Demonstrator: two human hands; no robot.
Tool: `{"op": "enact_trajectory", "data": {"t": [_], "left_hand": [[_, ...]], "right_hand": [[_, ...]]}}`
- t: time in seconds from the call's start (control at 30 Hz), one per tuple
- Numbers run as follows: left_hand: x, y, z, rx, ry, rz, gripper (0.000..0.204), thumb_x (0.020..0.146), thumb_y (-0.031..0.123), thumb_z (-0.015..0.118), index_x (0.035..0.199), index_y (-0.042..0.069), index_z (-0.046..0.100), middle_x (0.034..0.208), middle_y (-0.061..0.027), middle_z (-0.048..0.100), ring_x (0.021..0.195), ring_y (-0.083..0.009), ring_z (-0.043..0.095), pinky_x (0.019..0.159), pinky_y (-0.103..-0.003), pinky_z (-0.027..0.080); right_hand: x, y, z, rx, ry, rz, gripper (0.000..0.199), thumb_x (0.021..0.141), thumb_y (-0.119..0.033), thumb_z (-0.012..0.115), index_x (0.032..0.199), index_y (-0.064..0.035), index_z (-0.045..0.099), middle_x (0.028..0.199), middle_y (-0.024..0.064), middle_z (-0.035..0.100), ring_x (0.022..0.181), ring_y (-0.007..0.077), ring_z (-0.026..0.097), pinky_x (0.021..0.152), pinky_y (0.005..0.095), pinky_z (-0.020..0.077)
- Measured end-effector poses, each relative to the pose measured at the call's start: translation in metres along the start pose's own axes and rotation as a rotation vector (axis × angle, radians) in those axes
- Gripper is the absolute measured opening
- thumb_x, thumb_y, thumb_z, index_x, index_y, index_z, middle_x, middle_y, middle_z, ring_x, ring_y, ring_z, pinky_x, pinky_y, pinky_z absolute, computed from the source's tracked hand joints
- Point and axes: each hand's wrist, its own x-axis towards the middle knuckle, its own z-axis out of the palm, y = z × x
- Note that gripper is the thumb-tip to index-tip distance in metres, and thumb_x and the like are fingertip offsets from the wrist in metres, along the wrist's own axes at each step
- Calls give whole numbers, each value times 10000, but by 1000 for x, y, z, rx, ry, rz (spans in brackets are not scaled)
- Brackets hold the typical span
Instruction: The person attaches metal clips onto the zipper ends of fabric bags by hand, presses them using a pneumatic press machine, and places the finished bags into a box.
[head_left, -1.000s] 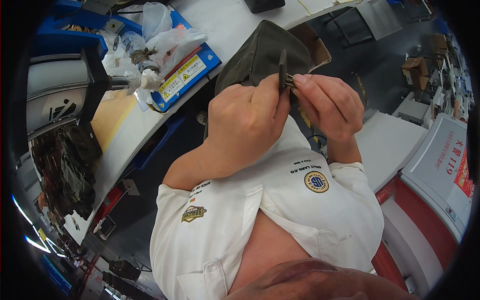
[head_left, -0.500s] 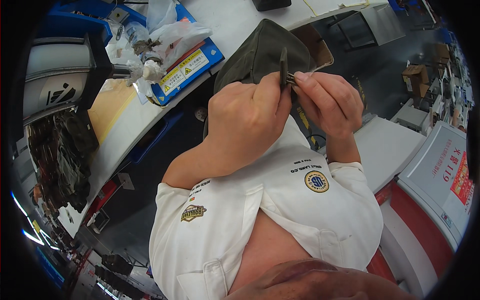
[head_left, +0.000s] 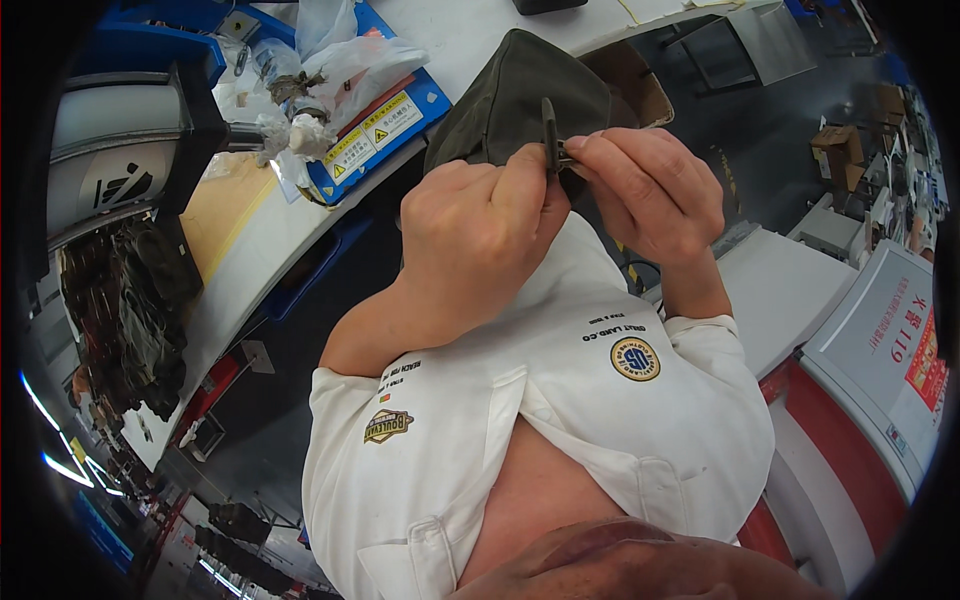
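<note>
Dark olive fabric piece [head_left: 520, 95] with a slim dark strap.
Your left hand [head_left: 475, 225] and right hand [head_left: 650, 185] both pinch that strap [head_left: 549, 135].

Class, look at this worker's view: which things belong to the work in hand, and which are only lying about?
In hand:
- left hand and right hand, pinching a thin dark strap
- olive fabric piece that the strap sits against

Lying about:
- blue tray
- crumpled plastic bags
- white bench
- heap of dark fabric

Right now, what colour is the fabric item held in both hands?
Dark olive green fabric item, plain with no pattern, seen best in the head view.
</note>
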Motion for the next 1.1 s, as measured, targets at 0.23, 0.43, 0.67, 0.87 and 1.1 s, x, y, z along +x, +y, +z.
{"op": "enact_trajectory", "data": {"t": [0.23,0.43,0.67,0.87,1.1], "left_hand": [[0,-2,-5,-69,-49,-25,191,689,33,725,863,16,648,520,-26,487,445,-188,491,441,-309,382],[-1,-4,-6,-23,11,37,255,680,29,728,914,-18,639,512,-4,472,431,-158,476,442,-289,373],[-6,1,-13,38,43,95,275,685,29,739,935,-36,645,525,-10,476,429,-156,468,429,-290,349],[-9,-17,-9,-322,-96,-224,185,806,70,692,974,6,652,562,-64,510,452,-219,486,445,-313,373],[-31,-42,-25,-848,-292,-590,155,929,82,582,1038,3,659,827,-55,717,735,-73,645,659,-233,500]], "right_hand": [[1,7,-1,34,-23,-90,300,614,-23,672,907,42,687,821,86,615,639,189,604,510,266,522],[1,-5,3,-86,13,-78,320,592,-29,678,904,46,689,826,97,616,646,185,608,510,246,511],[5,-13,-2,-70,26,-80,269,722,46,751,976,-18,689,934,39,589,718,169,652,614,255,552],[5,-2,19,68,74,-69,275,630,-60,759,887,11,691,805,75,617,635,181,611,507,243,500],[23,3,39,548,-157,264,311,686,-231,829,909,-73,682,800,40,628,651,141,596,527,256,477]]}}
